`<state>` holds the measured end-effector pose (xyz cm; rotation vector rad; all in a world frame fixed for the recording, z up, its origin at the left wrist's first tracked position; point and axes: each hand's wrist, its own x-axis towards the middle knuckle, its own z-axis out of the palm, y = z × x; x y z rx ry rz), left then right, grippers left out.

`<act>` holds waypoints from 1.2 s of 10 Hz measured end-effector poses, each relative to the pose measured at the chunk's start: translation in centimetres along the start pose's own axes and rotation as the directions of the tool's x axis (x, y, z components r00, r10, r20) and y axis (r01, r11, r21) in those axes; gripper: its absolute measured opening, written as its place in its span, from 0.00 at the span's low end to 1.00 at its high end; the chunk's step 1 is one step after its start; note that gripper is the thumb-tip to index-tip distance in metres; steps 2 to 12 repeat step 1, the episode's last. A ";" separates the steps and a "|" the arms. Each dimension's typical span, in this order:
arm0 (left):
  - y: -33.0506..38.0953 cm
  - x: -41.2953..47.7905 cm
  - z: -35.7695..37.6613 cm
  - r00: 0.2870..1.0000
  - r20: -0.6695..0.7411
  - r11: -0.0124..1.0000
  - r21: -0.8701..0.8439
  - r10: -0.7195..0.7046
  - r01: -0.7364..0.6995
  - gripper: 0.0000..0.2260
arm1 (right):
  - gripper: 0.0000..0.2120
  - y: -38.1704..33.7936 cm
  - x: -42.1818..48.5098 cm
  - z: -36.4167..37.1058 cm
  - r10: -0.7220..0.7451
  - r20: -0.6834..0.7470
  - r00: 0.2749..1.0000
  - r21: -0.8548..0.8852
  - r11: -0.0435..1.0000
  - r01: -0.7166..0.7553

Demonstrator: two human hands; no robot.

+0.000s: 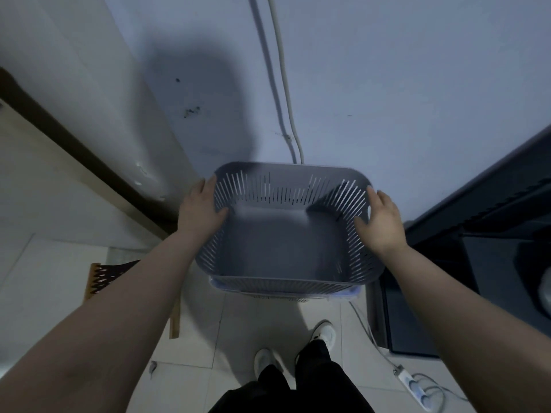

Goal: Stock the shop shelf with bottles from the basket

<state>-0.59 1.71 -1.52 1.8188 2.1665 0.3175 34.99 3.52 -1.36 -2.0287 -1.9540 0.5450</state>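
Observation:
A grey slotted plastic basket (286, 234) is in the middle of the view, in front of a pale wall. Nothing lies inside it; no bottles are in view. My left hand (200, 208) grips the basket's left rim, thumb inside and fingers over the outer edge. My right hand (381, 220) grips the right rim the same way. The basket seems to sit on top of a pale object whose edge (351, 295) shows under its near side. No shelf with bottles is visible.
A dark cabinet or appliance (492, 234) stands close on the right. A white cable (283, 84) runs down the wall behind the basket. A power strip (413, 386) with cords lies on the tiled floor at lower right. A wooden item (98, 278) leans at the left.

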 end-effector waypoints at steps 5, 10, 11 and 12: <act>0.8 1.1 -0.6 0.998 0.005 0.996 0.062 0.068 -0.068 0.34 | 0.35 -1.7 0.7 -1.3 -0.057 0.006 0.998 -0.047 0.997 0.057; 0.8 1.1 -0.6 0.998 0.005 0.996 0.062 0.068 -0.068 0.34 | 0.35 -1.7 0.7 -1.3 -0.057 0.006 0.998 -0.047 0.997 0.057; 0.8 1.1 -0.6 0.998 0.005 0.996 0.062 0.068 -0.068 0.34 | 0.35 -1.7 0.7 -1.3 -0.057 0.006 0.998 -0.047 0.997 0.057; 0.8 1.1 -0.6 0.998 0.005 0.996 0.062 0.068 -0.068 0.34 | 0.35 -1.7 0.7 -1.3 -0.057 0.006 0.998 -0.047 0.997 0.057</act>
